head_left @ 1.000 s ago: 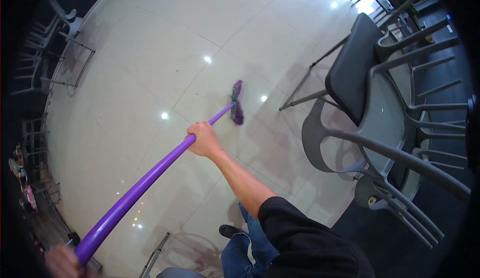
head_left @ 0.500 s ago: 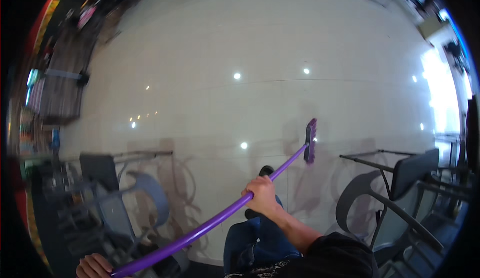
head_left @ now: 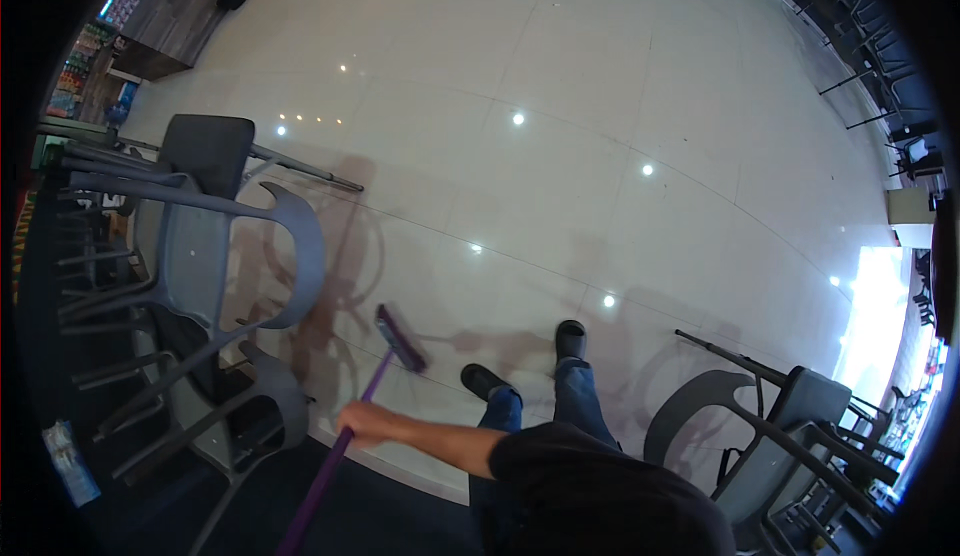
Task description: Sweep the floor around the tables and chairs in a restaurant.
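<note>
The floor (head_left: 600, 86) is pale glossy tile with ceiling lights reflected in it; it extends ahead of and to both sides of the hand. A stack of grey chairs (head_left: 190, 256) stands to the left of the hand, its legs and curved armrests tilted outward over the tile. A second grey chair (head_left: 770, 436) stands well to the right, beyond the person's legs. The person wears a dark top, blue trousers and black shoes (head_left: 570, 339), both feet planted on the tile just right of the hand. The purple mop (head_left: 345, 436) runs diagonally: its handle passes through the hand and continues down toward the lower edge, and its flat purple head (head_left: 400, 338) rests on the floor just ahead of the hand, beside the chair stack. One hand (head_left: 362, 422) is visible, fingers closed fully around the mop handle. Which of the two it is cannot be told with certainty; the arm reaches from the body toward the left. The other hand is out of view.
</note>
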Demonstrator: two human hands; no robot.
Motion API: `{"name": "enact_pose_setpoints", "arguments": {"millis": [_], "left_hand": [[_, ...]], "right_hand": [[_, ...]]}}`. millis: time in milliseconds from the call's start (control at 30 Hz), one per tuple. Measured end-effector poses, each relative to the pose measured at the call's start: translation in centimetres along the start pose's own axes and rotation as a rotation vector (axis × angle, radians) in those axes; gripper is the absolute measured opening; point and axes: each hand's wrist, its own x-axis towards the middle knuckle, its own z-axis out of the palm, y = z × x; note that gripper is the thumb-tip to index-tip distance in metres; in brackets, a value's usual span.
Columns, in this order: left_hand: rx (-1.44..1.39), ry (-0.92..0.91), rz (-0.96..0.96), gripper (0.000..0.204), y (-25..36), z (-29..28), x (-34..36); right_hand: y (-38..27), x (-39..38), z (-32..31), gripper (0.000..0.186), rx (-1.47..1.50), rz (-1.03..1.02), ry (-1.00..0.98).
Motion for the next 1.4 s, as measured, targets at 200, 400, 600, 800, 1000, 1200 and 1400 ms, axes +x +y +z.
{"name": "enact_pose_setpoints", "arguments": {"millis": [200,400,600,800,1000,1200,1400], "left_hand": [[-0.344,-0.128,-0.078,0.039,-6.4,11.4,-2.1],[0.341,-0.325,-0.836,0.037,-8.9,21.7,-8.4],[-0.670,0.023,-0.263,0.037,-10.1,22.1,-1.3],[-0.327,0.390,0.098,0.041,1.3,7.8,3.1],[-0.052,-0.072,-0.004,0.030,-6.8,15.0,7.9],[-0.531,0.264,0.033,0.026,-16.0,9.7,7.9],[-0.781,0.316,-0.387,0.035,-22.8,10.5,9.8]], "right_hand": [[8.7,-10.1,-13.6,0.020,-0.366,0.019,0.152],[7.1,-38.2,-32.6,0.018,-0.807,0.383,0.316],[-0.1,-34.7,-35.2,0.021,-0.857,0.483,0.319],[-6.8,-13.3,-20.5,0.020,-0.521,0.226,0.033],[9.3,4.1,-16.9,0.023,-0.282,-0.042,0.025],[11.5,-2.9,-27.5,0.029,-0.685,0.160,0.050],[4.4,-9.8,-39.4,0.021,-0.868,0.543,0.056]]}}
